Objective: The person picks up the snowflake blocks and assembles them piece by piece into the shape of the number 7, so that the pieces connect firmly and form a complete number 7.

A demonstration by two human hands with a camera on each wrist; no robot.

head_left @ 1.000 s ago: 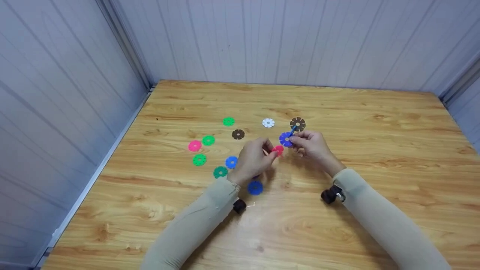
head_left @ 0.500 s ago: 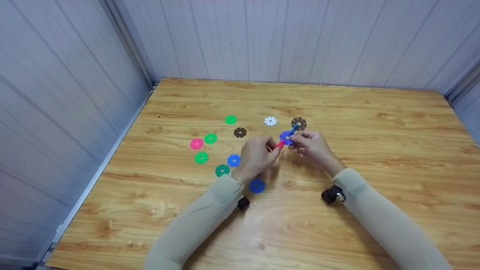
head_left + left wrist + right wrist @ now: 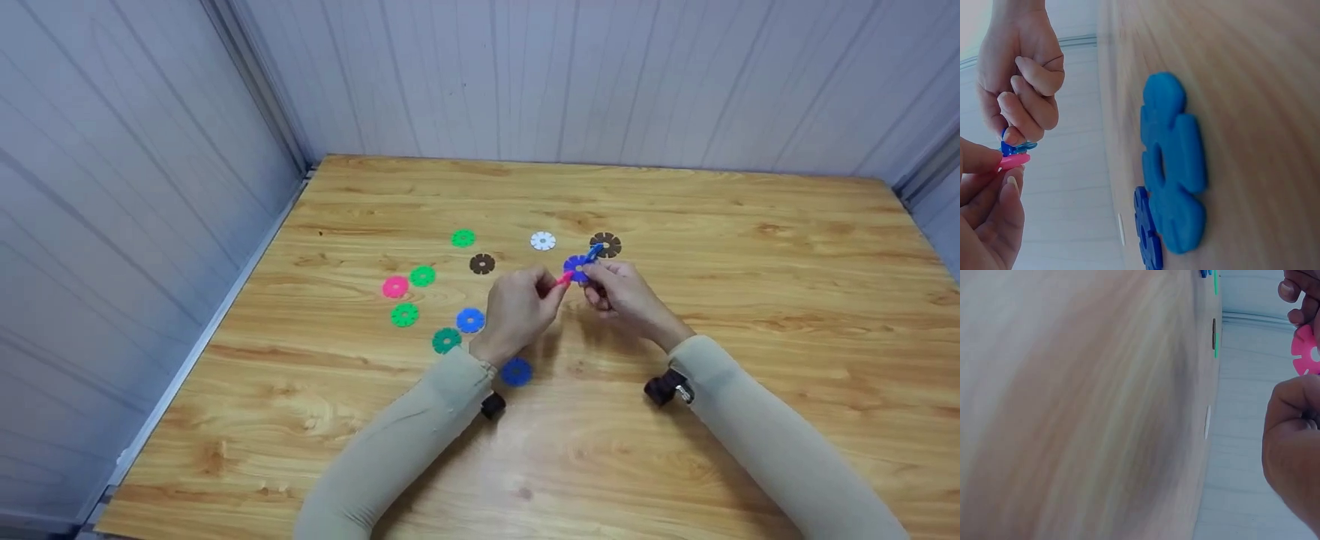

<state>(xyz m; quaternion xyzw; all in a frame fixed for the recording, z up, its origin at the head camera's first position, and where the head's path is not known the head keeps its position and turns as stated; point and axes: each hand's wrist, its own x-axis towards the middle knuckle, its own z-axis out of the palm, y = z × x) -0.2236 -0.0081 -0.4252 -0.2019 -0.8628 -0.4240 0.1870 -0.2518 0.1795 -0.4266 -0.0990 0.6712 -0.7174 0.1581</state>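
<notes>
Between thumb and fingers my left hand [image 3: 521, 307] pinches a pink notched disc [image 3: 1304, 350], seen edge-on in the head view. My right hand [image 3: 626, 296] pinches a blue-violet notched disc [image 3: 576, 268] that has a second, blue disc [image 3: 595, 252] set at an angle to it. The pink disc's edge meets the rim of the blue-violet disc. Both hands are raised over the table, as the left wrist view shows. Below my left wrist a blue disc [image 3: 517, 372] lies flat, with another blue disc [image 3: 470, 320] to the left of the hand.
On the wooden table [image 3: 750, 315] lie more notched discs: a white one [image 3: 543, 241], a large brown one [image 3: 609, 245] behind my right hand, a smaller brown one [image 3: 482, 263], a pink one [image 3: 395, 286], a dark green one [image 3: 447, 340] and several bright green ones [image 3: 404, 315].
The pink disc has turned from face-on to edge-on and moved up and right against the blue-violet disc. My left hand has come closer to the right, which stays nearly in place.
</notes>
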